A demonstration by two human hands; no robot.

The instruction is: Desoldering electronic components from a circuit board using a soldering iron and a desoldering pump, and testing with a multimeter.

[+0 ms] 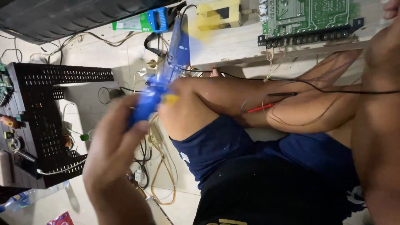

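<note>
A blue tool (160,81), blurred by motion, is gripped in the left hand (112,146), whose fingers are curled closed around its lower end near a yellow part (171,99). The tool is held slanted, its upper end pointing toward the edge of a pale wooden board (233,43), and it passes just in front of a bent bare knee (183,104). The exact kind of tool cannot be told through the blur. Only a small part of the right hand (391,9) is seen at the upper right corner, beside the board, and whether it is open or closed cannot be told. On the board a green circuit board (308,16) with a row of dark terminals along its edge is laid, and a yellow block (218,14) is set near it. A red probe (260,108) and a black probe (282,94), with thin wires trailing from them, are rested across the bare leg. Dark blue shorts (225,146) are worn. On the tiled floor (83,54) a black perforated casing (46,112) is placed at the left, and tangled cables (160,166) are spread below the knee. A blue-handled tool in a green package (143,21) is laid farther up, well apart from the hands.
</note>
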